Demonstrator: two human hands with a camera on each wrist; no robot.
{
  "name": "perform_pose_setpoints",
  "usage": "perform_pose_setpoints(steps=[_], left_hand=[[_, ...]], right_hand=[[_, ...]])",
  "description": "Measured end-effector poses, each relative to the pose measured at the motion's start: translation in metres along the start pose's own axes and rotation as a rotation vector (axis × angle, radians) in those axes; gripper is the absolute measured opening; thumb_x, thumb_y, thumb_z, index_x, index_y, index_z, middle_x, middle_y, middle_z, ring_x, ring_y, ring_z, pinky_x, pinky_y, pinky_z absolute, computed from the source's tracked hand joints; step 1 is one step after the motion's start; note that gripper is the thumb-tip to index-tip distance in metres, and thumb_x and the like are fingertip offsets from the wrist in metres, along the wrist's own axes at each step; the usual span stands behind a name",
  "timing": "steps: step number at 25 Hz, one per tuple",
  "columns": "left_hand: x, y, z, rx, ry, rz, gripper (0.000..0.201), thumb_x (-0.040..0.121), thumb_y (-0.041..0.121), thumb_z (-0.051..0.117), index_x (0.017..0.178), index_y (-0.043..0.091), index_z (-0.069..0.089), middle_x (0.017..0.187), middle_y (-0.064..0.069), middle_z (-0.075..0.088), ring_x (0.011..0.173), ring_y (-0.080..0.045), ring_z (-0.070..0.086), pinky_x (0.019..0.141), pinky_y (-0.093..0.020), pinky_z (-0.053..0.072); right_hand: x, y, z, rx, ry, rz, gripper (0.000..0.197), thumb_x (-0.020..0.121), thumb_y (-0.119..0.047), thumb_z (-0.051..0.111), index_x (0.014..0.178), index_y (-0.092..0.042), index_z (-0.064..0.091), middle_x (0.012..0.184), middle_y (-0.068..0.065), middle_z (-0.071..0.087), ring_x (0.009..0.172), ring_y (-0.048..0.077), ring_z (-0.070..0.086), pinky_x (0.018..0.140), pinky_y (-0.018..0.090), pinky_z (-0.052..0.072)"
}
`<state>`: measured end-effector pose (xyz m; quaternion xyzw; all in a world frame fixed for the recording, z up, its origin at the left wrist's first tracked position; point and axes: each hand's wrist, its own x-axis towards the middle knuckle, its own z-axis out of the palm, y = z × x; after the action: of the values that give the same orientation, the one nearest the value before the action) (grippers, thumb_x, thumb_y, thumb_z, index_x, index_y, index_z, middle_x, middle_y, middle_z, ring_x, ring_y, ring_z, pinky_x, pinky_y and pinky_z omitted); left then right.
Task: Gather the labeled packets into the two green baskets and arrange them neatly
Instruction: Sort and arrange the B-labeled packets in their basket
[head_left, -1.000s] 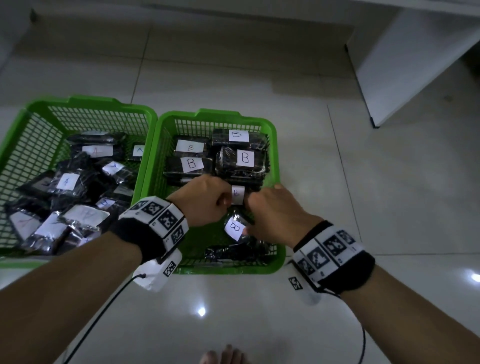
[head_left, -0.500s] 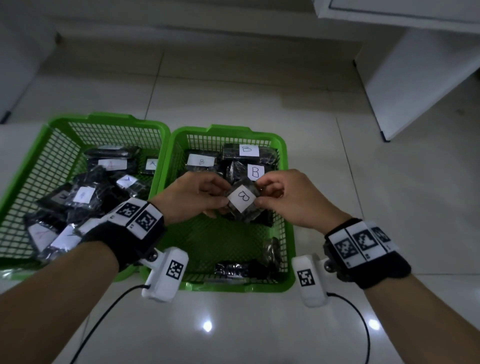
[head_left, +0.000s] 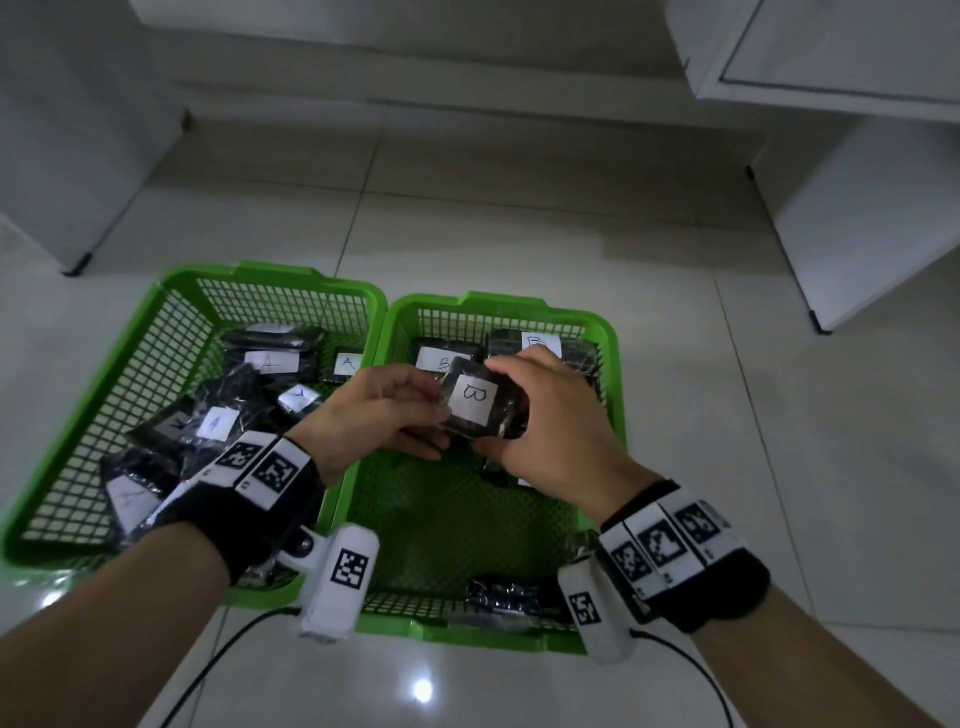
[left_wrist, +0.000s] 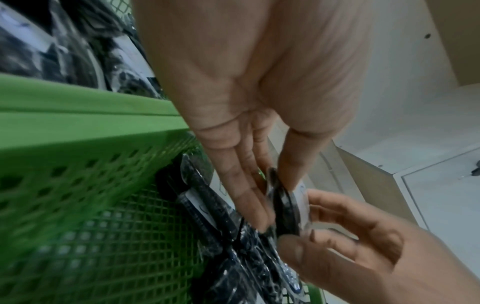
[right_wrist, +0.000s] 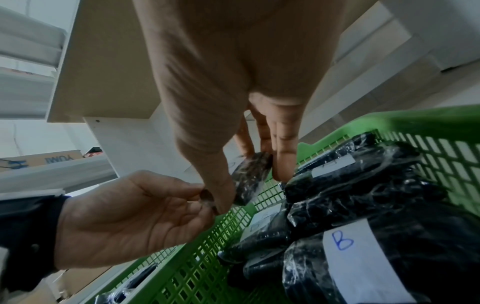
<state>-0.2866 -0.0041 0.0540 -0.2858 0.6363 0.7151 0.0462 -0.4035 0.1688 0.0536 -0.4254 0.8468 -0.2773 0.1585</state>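
Observation:
Both hands hold one black packet with a white "B" label above the right green basket. My left hand pinches its left edge; my right hand grips its right side. The same packet shows edge-on in the left wrist view and as a dark slab in the right wrist view. More "B" packets are stacked at the far end of the right basket. The left green basket holds several "A" packets in a loose heap.
A lone black packet lies at the near wall of the right basket. White cabinet legs stand to the far right and a white panel to the far left on the tiled floor. Cables trail from my wrists.
Both hands lifted a "B" packet from the near part of the right basket and carried it up and toward the stacked packets at the far end.

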Motion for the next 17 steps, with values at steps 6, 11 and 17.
perform_pose_setpoints(steps=[6,11,17], left_hand=[[0.006,0.001,-0.001,-0.060,0.057,0.078,0.036,0.088,-0.002,0.066,0.123,0.003,0.055,0.101,-0.016,0.075,0.093,-0.031,0.074,0.077,-0.033,0.061],[0.016,0.007,-0.012,0.055,0.170,0.151,0.035,0.089,-0.002,0.065,0.123,0.005,0.058,0.113,-0.006,0.072,0.106,-0.026,0.069,0.088,-0.035,0.059],[0.023,-0.004,-0.046,1.100,0.291,0.187,0.070,0.084,0.015,0.070,0.148,0.015,0.041,0.154,-0.003,0.039,0.144,-0.025,0.030,0.118,-0.038,0.028]], right_hand=[[0.018,0.004,0.001,0.161,0.080,-0.037,0.081,0.070,-0.021,0.089,0.143,-0.015,0.055,0.139,-0.002,0.055,0.119,0.011,0.057,0.100,0.034,0.054],[0.056,-0.011,0.002,0.022,0.088,-0.087,0.052,0.062,-0.040,0.093,0.106,-0.019,0.075,0.095,-0.004,0.068,0.085,0.013,0.061,0.073,0.031,0.052],[0.101,-0.034,0.028,-0.418,-0.133,-0.072,0.021,0.078,0.002,0.075,0.081,-0.011,0.059,0.074,-0.003,0.050,0.093,0.020,0.051,0.068,0.026,0.038]])
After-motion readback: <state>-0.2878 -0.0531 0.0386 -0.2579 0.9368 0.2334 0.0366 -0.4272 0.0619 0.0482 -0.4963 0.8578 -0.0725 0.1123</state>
